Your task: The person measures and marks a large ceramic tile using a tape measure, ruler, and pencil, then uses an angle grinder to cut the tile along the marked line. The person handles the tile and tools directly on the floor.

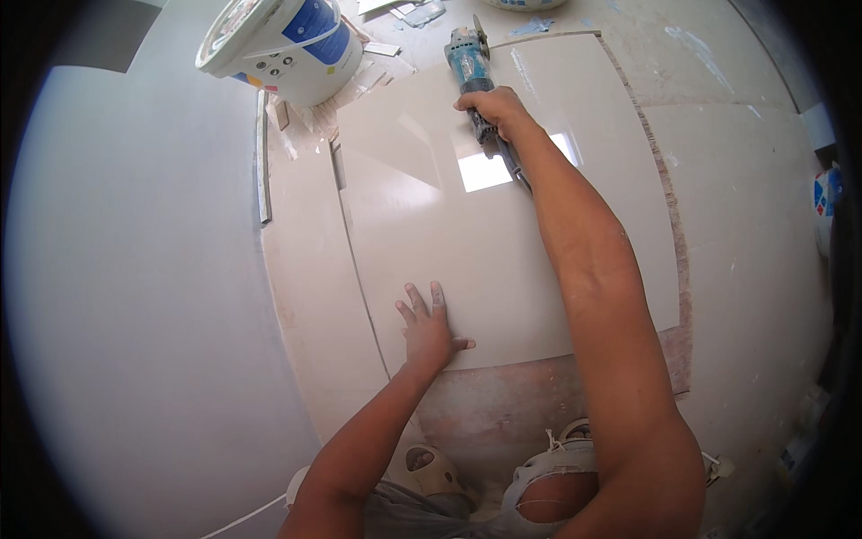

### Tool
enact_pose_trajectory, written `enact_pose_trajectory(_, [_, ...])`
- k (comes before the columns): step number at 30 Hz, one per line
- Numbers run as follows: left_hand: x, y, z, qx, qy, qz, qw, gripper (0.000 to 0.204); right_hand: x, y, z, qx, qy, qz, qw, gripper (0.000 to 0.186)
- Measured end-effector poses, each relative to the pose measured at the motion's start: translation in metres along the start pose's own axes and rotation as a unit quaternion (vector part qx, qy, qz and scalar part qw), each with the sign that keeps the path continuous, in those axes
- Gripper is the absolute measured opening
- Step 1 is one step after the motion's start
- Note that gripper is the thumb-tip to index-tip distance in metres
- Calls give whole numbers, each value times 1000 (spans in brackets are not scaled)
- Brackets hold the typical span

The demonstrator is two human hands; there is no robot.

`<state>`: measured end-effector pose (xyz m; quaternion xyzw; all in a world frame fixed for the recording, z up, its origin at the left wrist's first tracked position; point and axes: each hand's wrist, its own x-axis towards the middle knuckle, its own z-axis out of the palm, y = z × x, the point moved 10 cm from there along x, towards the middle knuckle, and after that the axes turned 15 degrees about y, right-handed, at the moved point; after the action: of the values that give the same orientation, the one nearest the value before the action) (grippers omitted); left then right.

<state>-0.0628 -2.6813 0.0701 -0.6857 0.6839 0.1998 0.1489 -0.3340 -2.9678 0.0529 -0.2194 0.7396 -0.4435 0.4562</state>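
Observation:
A large glossy cream tile (485, 260) lies flat over a dusty board (512, 393) that shows along its near and right edges. My left hand (428, 328) rests on the tile's near left corner, fingers spread. Stretched out to the far edge, my right hand (499, 110) is wrapped round the body of a teal and black angle grinder (470, 65). The grinder's disc stands on edge at its far end, by the tile's far side. From its near end a dark cord runs back under my right forearm. I cannot tell whether the disc touches the tile.
A white and blue bucket (287, 49) stands at the far left, with tile scraps beside it. A metal strip (263, 157) lies along the pale wall (153, 242) on the left. Another blue and white container (824, 202) is at the right edge. My feet are close to the board's near side.

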Motion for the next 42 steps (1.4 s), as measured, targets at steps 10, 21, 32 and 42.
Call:
enact_pose_trajectory(10, [1, -1, 0, 6, 9, 10, 1000, 132, -7, 4, 0, 7, -4, 6, 1000, 50])
enact_pose_trajectory(21, [1, 1, -1, 4, -1, 2, 1000, 132, -6, 11, -1, 14, -7, 2, 1000, 48])
enact_pose_trajectory(32, [0, 2, -2, 6, 2, 4, 1000, 131, -11, 8, -3, 7, -7, 6, 1000, 45])
enact_pose_trajectory(42, [2, 0, 0, 30, 1, 11, 999, 137, -24, 13, -7, 10, 2, 0, 1000, 38])
